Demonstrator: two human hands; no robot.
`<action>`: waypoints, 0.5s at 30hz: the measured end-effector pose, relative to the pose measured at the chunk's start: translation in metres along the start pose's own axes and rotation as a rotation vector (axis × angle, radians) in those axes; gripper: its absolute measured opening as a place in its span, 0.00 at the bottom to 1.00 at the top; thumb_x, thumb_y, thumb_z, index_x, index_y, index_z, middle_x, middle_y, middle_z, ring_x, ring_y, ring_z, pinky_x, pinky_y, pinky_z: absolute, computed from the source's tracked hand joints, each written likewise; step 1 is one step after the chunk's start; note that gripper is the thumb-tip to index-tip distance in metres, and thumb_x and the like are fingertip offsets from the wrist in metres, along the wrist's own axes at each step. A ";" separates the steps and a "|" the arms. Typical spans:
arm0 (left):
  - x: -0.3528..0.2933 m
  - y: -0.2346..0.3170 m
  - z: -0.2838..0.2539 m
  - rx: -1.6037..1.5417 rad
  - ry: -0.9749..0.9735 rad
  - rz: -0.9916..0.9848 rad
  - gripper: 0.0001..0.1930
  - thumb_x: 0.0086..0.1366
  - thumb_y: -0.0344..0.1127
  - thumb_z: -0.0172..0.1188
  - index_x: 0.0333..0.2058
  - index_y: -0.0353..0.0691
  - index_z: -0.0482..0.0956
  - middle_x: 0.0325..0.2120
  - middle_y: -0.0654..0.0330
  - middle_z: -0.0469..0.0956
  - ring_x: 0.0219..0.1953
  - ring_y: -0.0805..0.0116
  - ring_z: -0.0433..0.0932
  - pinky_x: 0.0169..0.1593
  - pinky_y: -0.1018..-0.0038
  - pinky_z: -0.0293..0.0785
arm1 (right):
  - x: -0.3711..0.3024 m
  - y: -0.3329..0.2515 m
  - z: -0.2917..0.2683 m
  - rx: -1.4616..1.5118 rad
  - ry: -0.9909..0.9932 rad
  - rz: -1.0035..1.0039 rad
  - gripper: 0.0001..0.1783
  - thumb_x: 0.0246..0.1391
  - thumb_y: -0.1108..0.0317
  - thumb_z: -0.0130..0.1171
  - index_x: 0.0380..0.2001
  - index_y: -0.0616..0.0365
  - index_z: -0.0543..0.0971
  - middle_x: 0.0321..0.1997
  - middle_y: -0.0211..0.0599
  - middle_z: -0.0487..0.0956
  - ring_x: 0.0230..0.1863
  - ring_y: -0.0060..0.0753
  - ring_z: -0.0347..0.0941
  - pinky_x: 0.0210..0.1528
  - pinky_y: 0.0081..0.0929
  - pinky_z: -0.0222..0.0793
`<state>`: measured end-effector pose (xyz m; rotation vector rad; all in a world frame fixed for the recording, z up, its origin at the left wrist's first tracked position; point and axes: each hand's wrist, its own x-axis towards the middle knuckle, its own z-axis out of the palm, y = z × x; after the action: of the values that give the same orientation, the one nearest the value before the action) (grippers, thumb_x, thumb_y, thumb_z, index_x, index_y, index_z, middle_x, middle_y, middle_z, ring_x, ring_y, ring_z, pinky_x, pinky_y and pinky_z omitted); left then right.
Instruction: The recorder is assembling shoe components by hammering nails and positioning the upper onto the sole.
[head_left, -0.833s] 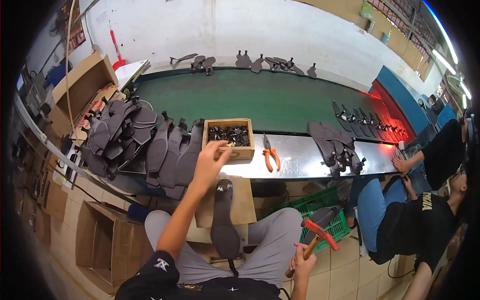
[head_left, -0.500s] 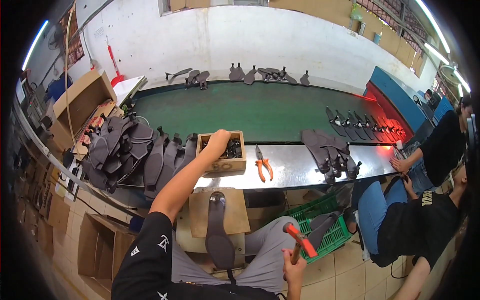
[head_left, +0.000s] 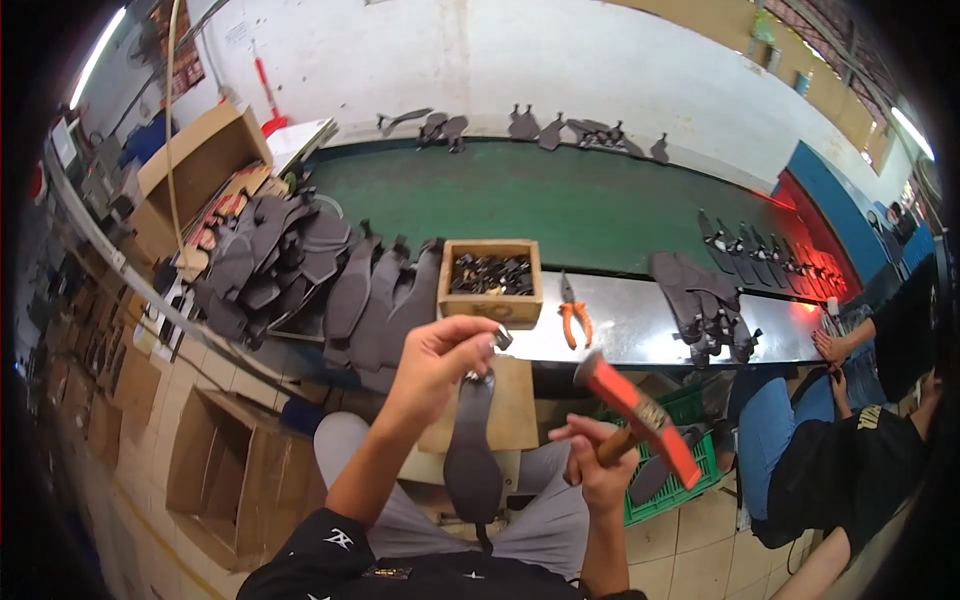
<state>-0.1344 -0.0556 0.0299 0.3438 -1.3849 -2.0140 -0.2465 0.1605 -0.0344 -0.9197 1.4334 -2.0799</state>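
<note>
My left hand [head_left: 432,372] pinches a small shiny dark heel piece [head_left: 503,339] between thumb and fingertips, above the far end of a dark grey shoe sole [head_left: 472,450]. That sole lies lengthwise in front of me, over a tan board [head_left: 518,405] between my knees. In my right hand [head_left: 603,468] is a hammer [head_left: 640,418] with a red head and wooden handle, raised to the right of the sole. Beyond my left hand, a wooden box [head_left: 491,309] holds many small black pieces. Orange-handled pliers [head_left: 574,318] lie beside the box.
Grey soles are heaped [head_left: 270,250] at the left; another stack [head_left: 695,300] sits on the metal ledge at right. Behind runs a green conveyor belt [head_left: 500,200]. A green crate [head_left: 690,480] and a cardboard box [head_left: 235,475] stand on the floor. Co-workers [head_left: 830,450] sit at right.
My left hand has come out of the wooden box toward me, now with a small heel piece. My right hand has lifted the hammer slightly up. The whole view has shifted.
</note>
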 end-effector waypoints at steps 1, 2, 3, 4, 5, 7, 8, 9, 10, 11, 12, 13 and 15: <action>-0.017 0.006 0.004 0.013 0.011 0.015 0.10 0.65 0.26 0.61 0.43 0.29 0.81 0.32 0.60 0.80 0.30 0.77 0.75 0.35 0.81 0.72 | 0.008 -0.004 0.013 0.016 -0.017 0.022 0.14 0.61 0.73 0.59 0.48 0.68 0.78 0.36 0.51 0.83 0.14 0.13 0.62 0.15 0.14 0.60; -0.031 0.011 0.008 0.025 0.018 0.028 0.09 0.66 0.25 0.60 0.43 0.28 0.80 0.32 0.58 0.80 0.31 0.75 0.76 0.34 0.80 0.72 | 0.014 -0.011 0.024 0.049 -0.052 0.004 0.15 0.60 0.71 0.61 0.48 0.69 0.77 0.36 0.51 0.82 0.15 0.13 0.64 0.16 0.14 0.62; -0.045 0.014 0.011 0.016 0.035 0.020 0.09 0.66 0.25 0.60 0.43 0.28 0.80 0.32 0.58 0.80 0.31 0.75 0.76 0.34 0.80 0.72 | 0.018 -0.018 0.034 0.049 -0.086 -0.011 0.16 0.60 0.72 0.62 0.48 0.69 0.77 0.37 0.50 0.82 0.16 0.14 0.65 0.16 0.14 0.62; -0.057 0.018 0.012 -0.038 0.056 0.017 0.08 0.66 0.25 0.60 0.43 0.29 0.80 0.33 0.58 0.80 0.31 0.75 0.76 0.33 0.80 0.72 | 0.022 -0.022 0.045 0.054 -0.123 -0.028 0.17 0.59 0.72 0.63 0.49 0.68 0.77 0.38 0.49 0.82 0.17 0.14 0.66 0.16 0.14 0.62; -0.066 0.019 0.013 -0.094 0.072 0.014 0.08 0.66 0.25 0.60 0.42 0.29 0.80 0.33 0.58 0.80 0.31 0.75 0.76 0.33 0.79 0.72 | 0.024 -0.026 0.056 0.050 -0.132 -0.015 0.17 0.59 0.72 0.63 0.49 0.68 0.77 0.38 0.49 0.82 0.17 0.14 0.66 0.16 0.14 0.62; -0.081 0.016 0.013 -0.111 0.089 -0.024 0.09 0.66 0.26 0.61 0.43 0.30 0.80 0.33 0.60 0.80 0.31 0.76 0.76 0.35 0.80 0.72 | 0.024 -0.030 0.075 0.020 -0.165 -0.133 0.15 0.57 0.74 0.64 0.47 0.68 0.78 0.39 0.47 0.82 0.19 0.15 0.68 0.16 0.13 0.62; -0.085 0.013 0.013 -0.123 0.087 -0.058 0.09 0.67 0.28 0.62 0.44 0.32 0.81 0.32 0.62 0.80 0.32 0.78 0.75 0.37 0.82 0.72 | 0.025 -0.030 0.081 0.014 -0.170 -0.122 0.15 0.57 0.74 0.64 0.47 0.68 0.78 0.39 0.47 0.82 0.19 0.15 0.68 0.16 0.13 0.62; -0.088 0.007 0.009 -0.045 0.044 -0.042 0.11 0.67 0.28 0.61 0.46 0.32 0.79 0.36 0.63 0.78 0.35 0.78 0.75 0.37 0.81 0.73 | 0.025 -0.030 0.087 -0.032 -0.155 -0.150 0.13 0.57 0.75 0.64 0.45 0.67 0.79 0.40 0.46 0.82 0.19 0.15 0.68 0.17 0.13 0.62; -0.089 0.000 0.006 -0.053 0.051 -0.043 0.11 0.67 0.28 0.61 0.46 0.32 0.79 0.36 0.63 0.78 0.35 0.78 0.75 0.37 0.81 0.73 | 0.023 -0.031 0.092 -0.079 -0.140 -0.182 0.11 0.56 0.76 0.64 0.43 0.67 0.80 0.40 0.45 0.83 0.19 0.15 0.69 0.17 0.13 0.62; -0.090 -0.007 0.003 -0.041 0.052 -0.016 0.12 0.67 0.29 0.62 0.47 0.33 0.77 0.38 0.63 0.77 0.37 0.79 0.75 0.38 0.81 0.73 | 0.019 -0.033 0.098 -0.053 -0.077 -0.083 0.08 0.56 0.77 0.63 0.40 0.67 0.81 0.40 0.42 0.83 0.20 0.13 0.68 0.16 0.12 0.60; -0.088 -0.017 -0.002 -0.035 0.046 0.013 0.13 0.67 0.29 0.62 0.48 0.34 0.76 0.40 0.64 0.76 0.39 0.79 0.74 0.39 0.81 0.73 | 0.019 -0.032 0.097 -0.065 -0.079 -0.084 0.08 0.56 0.77 0.63 0.40 0.67 0.81 0.40 0.42 0.83 0.20 0.13 0.68 0.16 0.12 0.60; -0.083 -0.028 -0.011 0.139 0.104 -0.020 0.17 0.64 0.34 0.65 0.49 0.35 0.74 0.42 0.60 0.76 0.42 0.72 0.76 0.48 0.74 0.72 | 0.020 -0.027 0.093 -0.129 -0.056 -0.008 0.08 0.56 0.78 0.64 0.40 0.67 0.81 0.38 0.40 0.83 0.19 0.12 0.68 0.16 0.12 0.59; -0.056 -0.055 -0.033 0.555 0.185 0.194 0.19 0.62 0.37 0.67 0.48 0.37 0.74 0.43 0.58 0.77 0.42 0.66 0.76 0.52 0.70 0.69 | 0.025 -0.008 0.084 -0.184 -0.011 0.084 0.09 0.56 0.77 0.64 0.40 0.68 0.81 0.35 0.36 0.84 0.18 0.10 0.65 0.17 0.12 0.57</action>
<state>-0.0949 -0.0311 -0.0409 0.5943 -1.7634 -1.3800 -0.2017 0.0930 -0.0003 -0.9219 1.6505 -1.9038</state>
